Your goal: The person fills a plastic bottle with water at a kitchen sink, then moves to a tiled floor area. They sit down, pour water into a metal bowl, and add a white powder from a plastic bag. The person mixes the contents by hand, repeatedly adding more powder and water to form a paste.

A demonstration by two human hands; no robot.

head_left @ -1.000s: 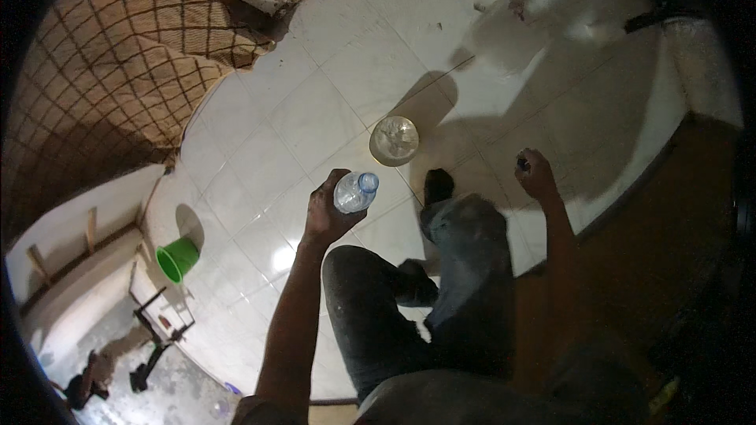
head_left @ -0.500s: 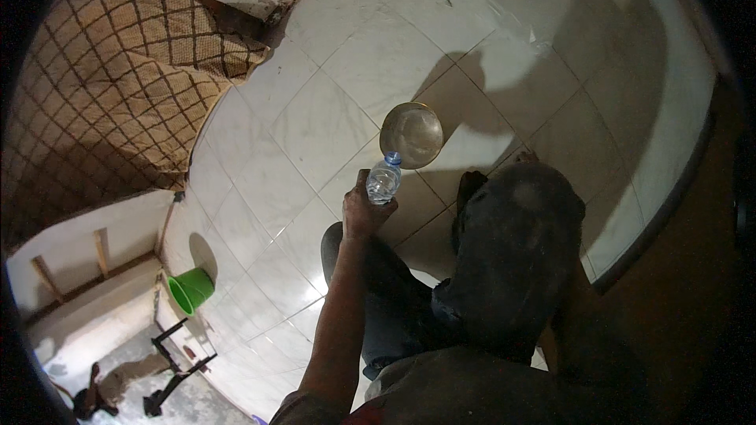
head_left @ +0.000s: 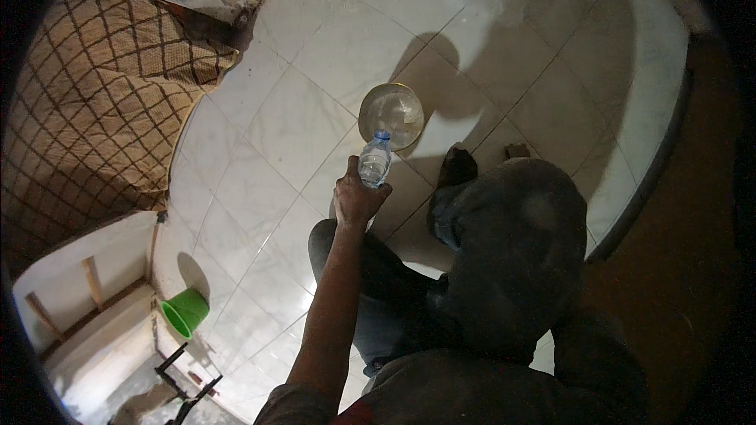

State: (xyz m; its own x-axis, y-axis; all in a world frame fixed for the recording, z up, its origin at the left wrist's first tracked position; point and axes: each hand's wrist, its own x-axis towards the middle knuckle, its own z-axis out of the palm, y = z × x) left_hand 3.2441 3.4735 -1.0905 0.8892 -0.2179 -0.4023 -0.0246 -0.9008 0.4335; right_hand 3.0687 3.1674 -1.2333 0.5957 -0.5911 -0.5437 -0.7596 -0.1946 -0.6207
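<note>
My left hand [head_left: 361, 197] is closed around a small clear plastic bottle [head_left: 373, 165] with a blue cap. The bottle points away from me, and its capped end overlaps the near rim of a round metal bowl [head_left: 391, 114]. This bowl rests on the tiles, with a shiny, pale inside; whether it holds anything I cannot make out. My right hand cannot be identified. Past my raised right knee [head_left: 543, 197] shows a small brown shape [head_left: 517, 150], too unclear to name.
White floor tiles [head_left: 268, 142] stretch around me. A dark foot [head_left: 458, 165] stands near the bowl. Far left lies a brown lattice-patterned mat [head_left: 110, 110]; below it are a green bucket [head_left: 185, 312] and a black frame [head_left: 177, 378]. A dark edge [head_left: 646, 205] borders the tiles at right.
The whole view has shifted, so the bowl and bottle appear further left and slightly higher. My left hand keeps its hold on the bottle near the bowl's rim.
</note>
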